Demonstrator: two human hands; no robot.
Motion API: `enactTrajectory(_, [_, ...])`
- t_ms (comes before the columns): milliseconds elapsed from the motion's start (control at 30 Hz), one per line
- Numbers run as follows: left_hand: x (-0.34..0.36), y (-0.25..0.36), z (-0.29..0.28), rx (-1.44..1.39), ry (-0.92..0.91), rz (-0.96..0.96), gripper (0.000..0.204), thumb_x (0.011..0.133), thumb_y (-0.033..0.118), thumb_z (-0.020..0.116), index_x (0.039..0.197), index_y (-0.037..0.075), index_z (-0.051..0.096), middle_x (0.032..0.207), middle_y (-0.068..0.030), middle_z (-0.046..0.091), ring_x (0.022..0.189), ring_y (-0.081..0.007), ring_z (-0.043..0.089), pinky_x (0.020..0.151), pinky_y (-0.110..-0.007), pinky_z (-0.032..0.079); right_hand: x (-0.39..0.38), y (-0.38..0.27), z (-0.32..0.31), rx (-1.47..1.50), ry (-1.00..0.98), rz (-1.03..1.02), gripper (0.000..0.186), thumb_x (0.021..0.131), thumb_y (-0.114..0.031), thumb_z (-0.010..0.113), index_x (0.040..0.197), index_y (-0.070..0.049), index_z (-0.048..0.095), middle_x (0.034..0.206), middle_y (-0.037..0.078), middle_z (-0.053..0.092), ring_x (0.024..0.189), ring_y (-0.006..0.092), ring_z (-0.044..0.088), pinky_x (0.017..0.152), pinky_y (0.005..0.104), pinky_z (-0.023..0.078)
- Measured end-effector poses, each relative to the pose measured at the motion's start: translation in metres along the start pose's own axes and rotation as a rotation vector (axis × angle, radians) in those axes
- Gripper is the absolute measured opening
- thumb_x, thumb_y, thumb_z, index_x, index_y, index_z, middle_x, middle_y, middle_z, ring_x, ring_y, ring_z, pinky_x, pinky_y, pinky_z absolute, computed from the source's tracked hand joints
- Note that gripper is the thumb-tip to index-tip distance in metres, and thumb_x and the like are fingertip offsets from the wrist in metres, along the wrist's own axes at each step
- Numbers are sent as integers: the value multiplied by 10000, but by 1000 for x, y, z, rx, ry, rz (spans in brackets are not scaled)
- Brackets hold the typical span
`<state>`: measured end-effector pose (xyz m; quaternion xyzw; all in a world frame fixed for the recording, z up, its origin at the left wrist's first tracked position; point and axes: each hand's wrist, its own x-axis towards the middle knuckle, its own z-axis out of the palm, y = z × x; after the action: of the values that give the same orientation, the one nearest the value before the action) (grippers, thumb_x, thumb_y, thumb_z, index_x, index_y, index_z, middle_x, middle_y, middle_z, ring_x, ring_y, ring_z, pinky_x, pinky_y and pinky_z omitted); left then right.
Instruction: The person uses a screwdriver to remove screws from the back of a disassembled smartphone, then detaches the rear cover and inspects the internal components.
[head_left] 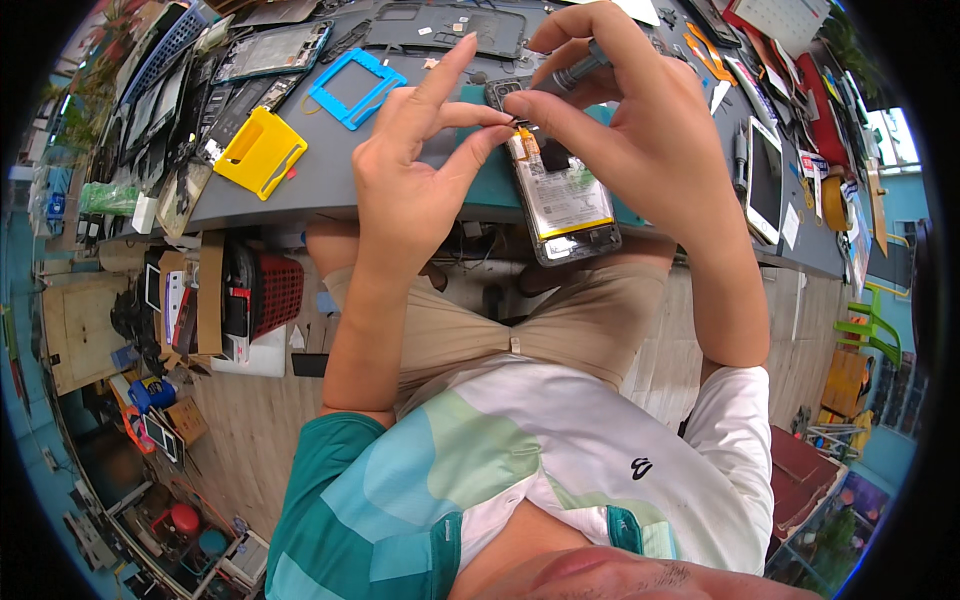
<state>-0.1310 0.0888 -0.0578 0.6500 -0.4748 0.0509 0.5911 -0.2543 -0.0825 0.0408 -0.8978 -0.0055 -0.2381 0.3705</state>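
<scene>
An opened phone (580,205) lies at the near edge of the desk, its battery, orange flex cable and camera block showing. Its lower end reaches past the desk's edge, above my lap. My right hand (640,125) is closed around a grey screwdriver (582,70) slanting over the phone's upper part; its tip is hidden by the fingers. From the left, my left hand (415,160) brings thumb and index finger together beside the camera block. Something small and dark shows at those fingertips, too small to name. The other left fingers stretch upward.
Left on the desk are a yellow plastic holder (262,152), a blue frame (357,88) and piled phone parts. A dark phone cover (450,32) lies at the back. To the right are a white phone (764,180) and a tape roll (834,203). A red basket (277,292) stands below.
</scene>
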Motion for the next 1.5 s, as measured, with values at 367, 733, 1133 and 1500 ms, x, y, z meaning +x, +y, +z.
enactTrajectory(367, [-1, -3, 7, 26, 94, 46, 595, 944, 14, 718, 1531, 17, 618, 933, -61, 842, 848, -182, 607, 867, -318, 546, 10, 3, 1, -136, -28, -75, 342, 925, -89, 803, 1164, 3, 577, 903, 200, 720, 833, 362, 754, 718, 416, 586])
enactTrajectory(733, [-5, 0, 3, 93, 43, 88, 581, 995, -27, 688, 1560, -55, 556, 952, -127, 836, 945, -103, 613, 975, -286, 506, 20, 3, -2, -119, -175, -105, 356, 923, -72, 786, 1190, 5, 562, 926, 219, 720, 868, 398, 744, 736, 441, 580])
enactTrajectory(1133, [-6, -5, 5, 81, 150, 56, 593, 900, -14, 701, 1490, 24, 660, 937, -90, 835, 846, -210, 663, 877, -345, 554, 35, -22, -4, -432, -292, -12, 370, 945, -200, 790, 1166, -10, 562, 815, 208, 696, 805, 437, 700, 678, 478, 523])
enactTrajectory(1500, [-6, 1, 2, -79, 172, -84, 469, 1039, -10, 617, 1507, -43, 609, 1021, -110, 828, 875, -26, 582, 821, -204, 488, 33, 1, -1, -309, -169, -137, 415, 904, -230, 848, 1127, -3, 583, 815, 183, 695, 806, 385, 712, 691, 438, 542])
